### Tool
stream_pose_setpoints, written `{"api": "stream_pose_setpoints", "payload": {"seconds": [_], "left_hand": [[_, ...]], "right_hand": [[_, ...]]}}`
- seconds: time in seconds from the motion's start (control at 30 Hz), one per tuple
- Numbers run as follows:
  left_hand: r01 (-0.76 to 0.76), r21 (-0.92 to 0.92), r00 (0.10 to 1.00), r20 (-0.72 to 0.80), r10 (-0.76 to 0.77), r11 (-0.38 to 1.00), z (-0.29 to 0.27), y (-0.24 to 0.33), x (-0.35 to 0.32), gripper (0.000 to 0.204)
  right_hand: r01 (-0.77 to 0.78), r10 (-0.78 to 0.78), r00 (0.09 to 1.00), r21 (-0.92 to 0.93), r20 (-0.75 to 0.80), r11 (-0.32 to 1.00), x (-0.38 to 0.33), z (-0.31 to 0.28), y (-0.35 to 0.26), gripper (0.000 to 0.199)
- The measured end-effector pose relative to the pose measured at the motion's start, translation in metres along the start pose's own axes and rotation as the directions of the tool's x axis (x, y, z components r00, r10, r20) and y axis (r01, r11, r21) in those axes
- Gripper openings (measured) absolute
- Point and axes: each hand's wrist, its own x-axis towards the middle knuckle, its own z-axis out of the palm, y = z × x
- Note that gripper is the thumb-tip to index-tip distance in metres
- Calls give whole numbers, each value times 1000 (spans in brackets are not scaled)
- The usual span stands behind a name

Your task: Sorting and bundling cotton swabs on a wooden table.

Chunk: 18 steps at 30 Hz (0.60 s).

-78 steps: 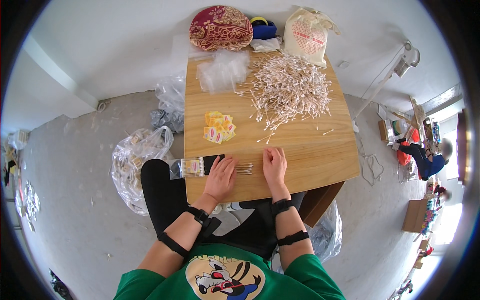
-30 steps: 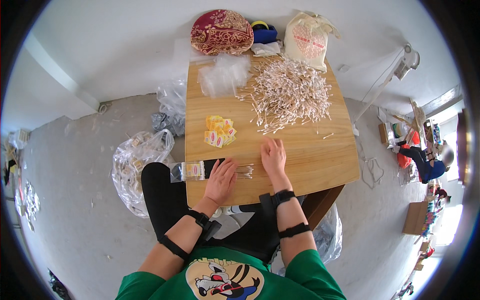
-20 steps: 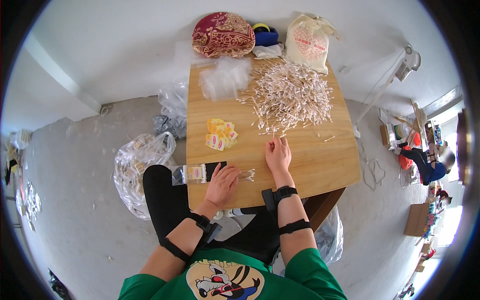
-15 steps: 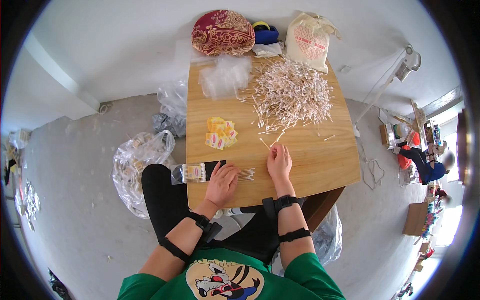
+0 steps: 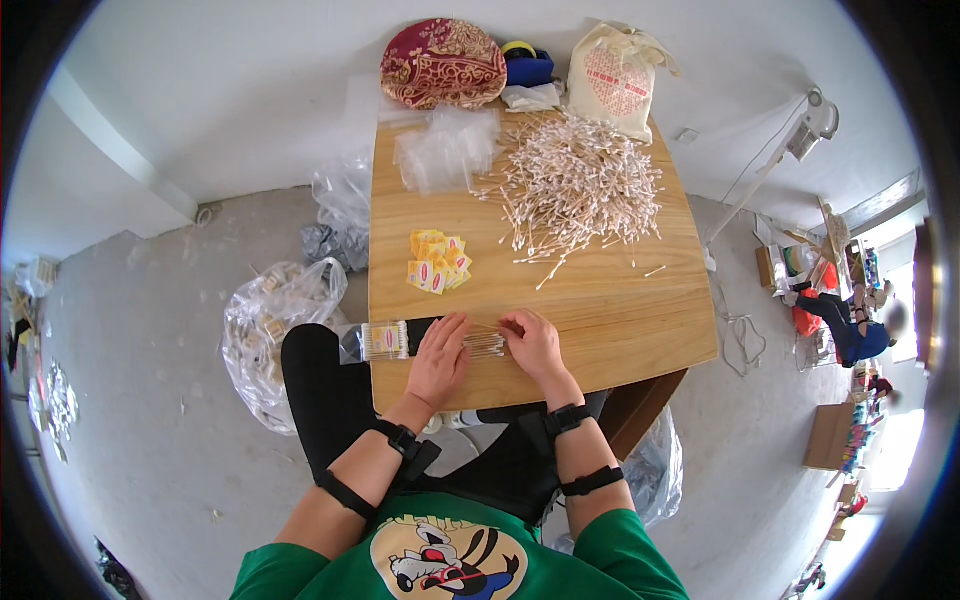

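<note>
My left hand (image 5: 440, 352) lies flat near the table's front edge, fingers extended over one end of a small row of cotton swabs (image 5: 487, 346). A black strip (image 5: 421, 326) shows beside and partly under that hand. To its left, a clear packet (image 5: 385, 341) of lined-up cotton swabs with a yellow-and-white card lies at the table's left edge. My right hand (image 5: 533, 343) is closed in a pinch at the right end of the row, with a thin cotton swab (image 5: 486, 325) reaching from its fingertips toward my left hand.
A large heap of loose cotton swabs (image 5: 580, 185) covers the table's far right. Yellow-and-white cards (image 5: 438, 262) and clear plastic bags (image 5: 447, 150) lie on the left. Behind stand a patterned red cushion (image 5: 443, 65), a blue tape dispenser (image 5: 528, 68) and a cloth bag (image 5: 612, 80).
My right hand has come from the edge of the heap back toward me and left, to the swab row, bringing a cotton swab. My left hand has stayed nearly in place.
</note>
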Motion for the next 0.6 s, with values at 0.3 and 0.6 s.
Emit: {"api": "stream_pose_setpoints", "payload": {"seconds": [0.3, 0.6], "left_hand": [[-21, 56, 999, 42, 19, 998, 1, 4, 0, 34], [4, -34, 1000, -18, -5, 999, -2, 3, 0, 27]], "right_hand": [[-51, -60, 956, -361, -288, 931, 35, -11, 28, 15], [-108, -19, 927, -315, -374, 943, 9, 1, 31, 7]]}}
